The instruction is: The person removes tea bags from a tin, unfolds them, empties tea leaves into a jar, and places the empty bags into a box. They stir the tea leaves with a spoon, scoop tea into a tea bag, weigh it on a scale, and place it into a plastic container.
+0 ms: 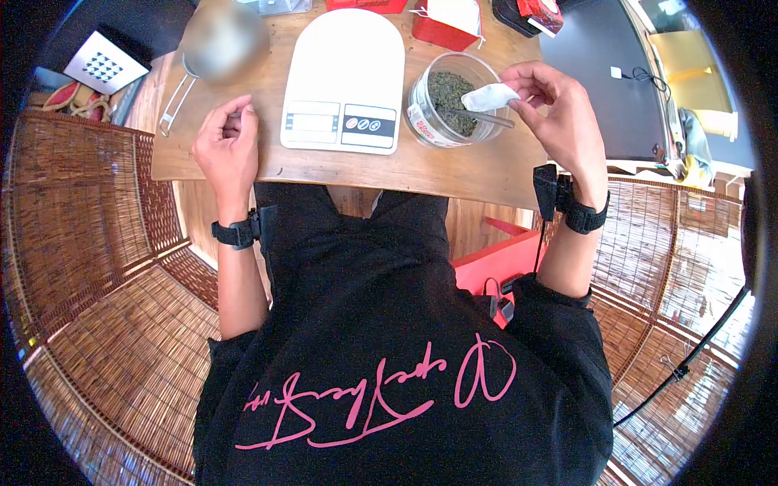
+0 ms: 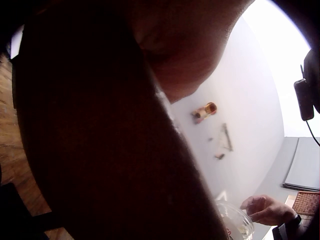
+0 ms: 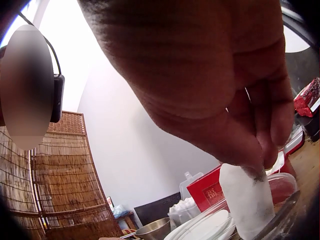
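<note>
In the head view my right hand (image 1: 563, 113) pinches a small white pouch (image 1: 489, 98) between thumb and fingertips, over a clear round tub (image 1: 420, 120) of dark dried leaves (image 1: 450, 91). A metal spoon handle (image 1: 496, 121) leans out of the tub under the pouch. The right wrist view shows the pouch (image 3: 245, 200) hanging from the fingertips, some dark matter showing through it. My left hand (image 1: 227, 146) rests at the table's front edge, fingers loosely curled, holding nothing. Between the hands lies a white kitchen scale (image 1: 344, 73) with nothing on its plate.
A metal bowl or strainer with a wire handle (image 1: 175, 104) is at the left, its body blurred. Behind the tub stands a red box (image 1: 445, 34) with white contents. A black tray (image 1: 512, 16) holding a red packet (image 1: 541, 14) is at the back right of the wooden table (image 1: 324, 172).
</note>
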`<move>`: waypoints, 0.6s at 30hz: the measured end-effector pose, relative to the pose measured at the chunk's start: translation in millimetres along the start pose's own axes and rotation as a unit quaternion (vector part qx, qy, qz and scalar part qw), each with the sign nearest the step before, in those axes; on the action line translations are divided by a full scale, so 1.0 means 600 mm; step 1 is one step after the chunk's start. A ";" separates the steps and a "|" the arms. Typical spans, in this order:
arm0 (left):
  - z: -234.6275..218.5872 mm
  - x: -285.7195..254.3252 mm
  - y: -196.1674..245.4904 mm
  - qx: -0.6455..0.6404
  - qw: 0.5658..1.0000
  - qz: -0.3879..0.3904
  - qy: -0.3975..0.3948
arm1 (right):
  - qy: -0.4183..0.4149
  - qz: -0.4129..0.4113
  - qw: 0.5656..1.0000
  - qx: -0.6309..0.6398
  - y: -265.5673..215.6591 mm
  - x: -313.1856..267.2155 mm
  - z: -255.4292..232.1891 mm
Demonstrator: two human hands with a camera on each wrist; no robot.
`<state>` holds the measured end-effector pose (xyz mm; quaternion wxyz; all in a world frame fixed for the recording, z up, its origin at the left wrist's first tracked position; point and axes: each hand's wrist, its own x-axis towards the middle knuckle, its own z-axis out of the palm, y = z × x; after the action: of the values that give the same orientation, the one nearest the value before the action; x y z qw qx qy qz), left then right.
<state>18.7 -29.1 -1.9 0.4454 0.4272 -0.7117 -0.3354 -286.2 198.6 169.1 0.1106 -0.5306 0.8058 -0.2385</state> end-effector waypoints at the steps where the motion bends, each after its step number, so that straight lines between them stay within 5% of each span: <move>1: 0.000 0.000 0.000 0.000 1.000 0.000 0.000 | 0.002 -0.001 1.000 -0.001 0.001 0.000 0.000; 18: 0.000 0.000 0.002 -0.002 1.000 0.003 0.001 | 0.054 0.035 0.998 0.009 -0.007 -0.002 0.000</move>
<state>18.2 -28.7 -1.1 0.4484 0.4242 -0.7118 -0.3351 -282.0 198.4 171.0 0.0801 -0.4876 0.8265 -0.2696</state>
